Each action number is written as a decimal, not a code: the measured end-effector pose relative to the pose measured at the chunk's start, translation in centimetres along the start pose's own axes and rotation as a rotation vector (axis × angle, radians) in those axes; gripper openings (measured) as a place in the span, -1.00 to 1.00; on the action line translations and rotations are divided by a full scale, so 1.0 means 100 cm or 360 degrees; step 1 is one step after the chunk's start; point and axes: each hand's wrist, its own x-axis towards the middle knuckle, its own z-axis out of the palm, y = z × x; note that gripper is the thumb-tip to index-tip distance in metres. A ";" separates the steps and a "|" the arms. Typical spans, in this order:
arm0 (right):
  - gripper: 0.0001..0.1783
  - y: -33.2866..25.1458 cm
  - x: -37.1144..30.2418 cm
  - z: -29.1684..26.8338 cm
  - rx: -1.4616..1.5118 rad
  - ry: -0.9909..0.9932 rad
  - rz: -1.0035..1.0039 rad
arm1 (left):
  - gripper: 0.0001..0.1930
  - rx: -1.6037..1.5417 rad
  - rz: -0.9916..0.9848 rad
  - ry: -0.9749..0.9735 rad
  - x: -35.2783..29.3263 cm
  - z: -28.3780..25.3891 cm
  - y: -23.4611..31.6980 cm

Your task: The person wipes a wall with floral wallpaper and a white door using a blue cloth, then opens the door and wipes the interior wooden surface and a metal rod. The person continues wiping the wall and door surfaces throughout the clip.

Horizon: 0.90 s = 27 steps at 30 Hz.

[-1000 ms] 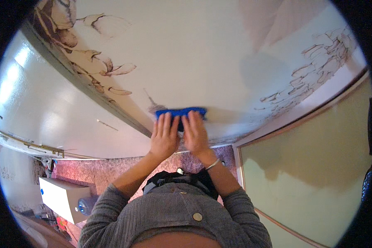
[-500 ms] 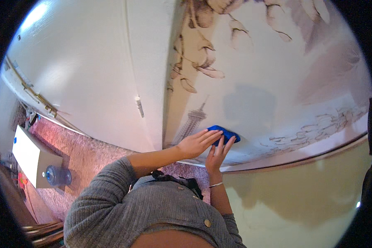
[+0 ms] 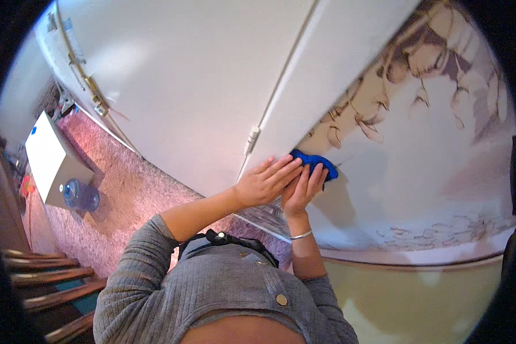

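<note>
A bunched blue cloth (image 3: 321, 162) is pressed against a wall panel (image 3: 384, 183) printed with faded flowers and branches. My left hand (image 3: 268, 182) lies across it with fingers stretched and close together, its fingertips on the cloth's left part. My right hand (image 3: 303, 189) holds the cloth from below, fingers pointing up over it; the thumb is mostly hidden behind the left hand. A thin bracelet (image 3: 301, 235) circles my right wrist. The cloth's upper left end reaches the edge where the print meets the white door frame (image 3: 321, 74).
Left of the panel stands a white door (image 3: 189, 86) with a hinge (image 3: 252, 140) near my left hand. A pink carpet (image 3: 126, 189) carries a white box (image 3: 57, 155) and a clear blue water bottle (image 3: 80, 195). Wooden slats (image 3: 54, 295) lie at lower left; a pale floor (image 3: 407, 304) is at lower right.
Both hands and the cloth have moved left across the printed panel, up to its edge by the door frame. My view has turned left, bringing more of the door and the wooden slats into sight.
</note>
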 end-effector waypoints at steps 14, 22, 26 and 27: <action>-0.48 -0.044 0.094 -0.047 0.0042 0.0013 -0.0268 | -0.57 -0.0263 0.0049 0.0696 0.018 -0.065 -0.020; -0.58 -0.033 0.049 0.022 -0.0033 -0.0141 -0.0317 | -0.42 -0.0451 -0.0499 0.0158 -0.014 -0.024 -0.037; -0.54 -0.029 -0.003 0.036 0.0143 -0.0107 -0.0311 | -0.41 -0.0373 -0.0469 0.0027 -0.050 -0.004 -0.018; -0.55 -0.029 -0.012 0.037 0.0121 -0.0133 -0.0287 | -0.40 -0.0399 -0.0475 -0.0027 -0.057 0.000 -0.015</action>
